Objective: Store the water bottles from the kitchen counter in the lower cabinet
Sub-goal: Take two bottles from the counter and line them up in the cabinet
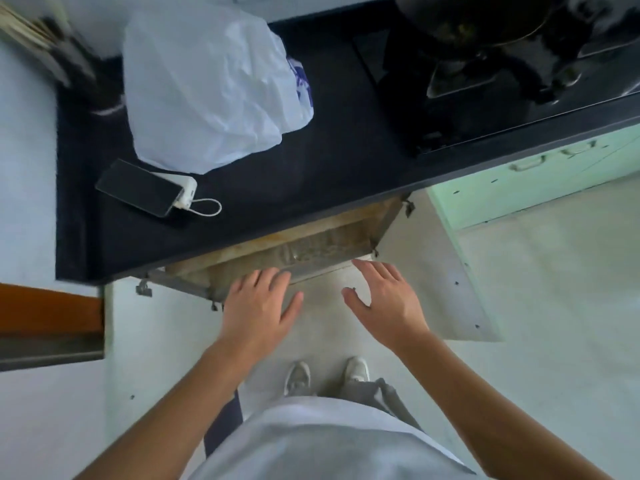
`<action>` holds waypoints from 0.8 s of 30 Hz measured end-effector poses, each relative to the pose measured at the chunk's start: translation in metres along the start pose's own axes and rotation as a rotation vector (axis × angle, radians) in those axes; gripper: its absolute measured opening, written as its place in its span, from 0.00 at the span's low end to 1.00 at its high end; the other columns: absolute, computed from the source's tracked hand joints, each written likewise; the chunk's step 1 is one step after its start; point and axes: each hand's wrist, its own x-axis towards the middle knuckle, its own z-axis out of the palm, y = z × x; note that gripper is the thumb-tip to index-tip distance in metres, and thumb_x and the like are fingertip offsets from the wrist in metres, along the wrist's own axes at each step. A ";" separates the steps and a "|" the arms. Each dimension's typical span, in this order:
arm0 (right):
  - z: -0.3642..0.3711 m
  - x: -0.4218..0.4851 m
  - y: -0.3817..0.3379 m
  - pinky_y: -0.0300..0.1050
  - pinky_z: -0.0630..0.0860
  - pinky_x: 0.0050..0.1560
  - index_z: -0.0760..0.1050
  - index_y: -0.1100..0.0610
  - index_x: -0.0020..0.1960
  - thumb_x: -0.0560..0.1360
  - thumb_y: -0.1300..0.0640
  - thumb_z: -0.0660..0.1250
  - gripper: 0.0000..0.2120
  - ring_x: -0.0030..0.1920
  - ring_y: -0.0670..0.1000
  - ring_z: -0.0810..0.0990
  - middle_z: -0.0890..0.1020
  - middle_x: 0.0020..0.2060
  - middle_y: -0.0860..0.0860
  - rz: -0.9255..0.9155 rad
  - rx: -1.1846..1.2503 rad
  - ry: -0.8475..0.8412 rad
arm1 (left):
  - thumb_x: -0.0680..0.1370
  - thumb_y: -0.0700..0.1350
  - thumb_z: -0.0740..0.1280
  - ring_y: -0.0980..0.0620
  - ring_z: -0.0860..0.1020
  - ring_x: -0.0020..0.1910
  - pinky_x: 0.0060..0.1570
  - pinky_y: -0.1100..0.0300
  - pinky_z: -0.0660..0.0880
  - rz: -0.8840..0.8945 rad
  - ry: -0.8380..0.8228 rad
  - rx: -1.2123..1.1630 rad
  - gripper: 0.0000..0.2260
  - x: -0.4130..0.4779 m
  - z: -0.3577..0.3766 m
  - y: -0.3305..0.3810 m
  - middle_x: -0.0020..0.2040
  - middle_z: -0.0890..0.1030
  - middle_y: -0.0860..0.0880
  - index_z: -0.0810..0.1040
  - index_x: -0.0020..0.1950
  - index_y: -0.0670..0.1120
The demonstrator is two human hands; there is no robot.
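Hands: left hand [258, 299], right hand [384, 303] spread, empty | Risk: open pale flat cabinet door [446, 289], 3 o'clock, may snag forearm.

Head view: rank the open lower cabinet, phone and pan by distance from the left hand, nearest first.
From the left hand:
1. open lower cabinet: straight ahead, just past the fingertips, under the counter edge.
2. phone: on the counter, ahead and to the left.
3. pan: on the stove, far back on the right.
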 end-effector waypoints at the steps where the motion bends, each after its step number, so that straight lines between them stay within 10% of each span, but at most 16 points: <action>1: -0.005 -0.009 -0.004 0.48 0.71 0.67 0.69 0.52 0.75 0.80 0.41 0.61 0.27 0.70 0.52 0.71 0.76 0.69 0.48 -0.007 -0.007 0.015 | 0.81 0.59 0.56 0.43 0.81 0.52 0.50 0.48 0.76 0.005 0.005 0.008 0.24 -0.005 -0.009 0.002 0.57 0.83 0.46 0.81 0.61 0.44; 11: 0.001 -0.143 0.003 0.49 0.76 0.60 0.75 0.54 0.69 0.77 0.40 0.62 0.26 0.63 0.53 0.77 0.81 0.62 0.48 0.283 0.009 0.281 | 0.82 0.61 0.54 0.47 0.82 0.54 0.54 0.51 0.77 0.361 -0.084 -0.095 0.26 -0.036 -0.012 0.040 0.57 0.84 0.48 0.82 0.62 0.45; 24: 0.022 -0.355 0.077 0.48 0.78 0.58 0.75 0.55 0.70 0.77 0.39 0.60 0.28 0.63 0.52 0.77 0.80 0.64 0.48 0.885 0.006 0.543 | 0.78 0.60 0.59 0.41 0.82 0.52 0.53 0.46 0.79 1.064 -0.059 -0.018 0.24 -0.044 -0.014 0.255 0.56 0.84 0.43 0.82 0.60 0.43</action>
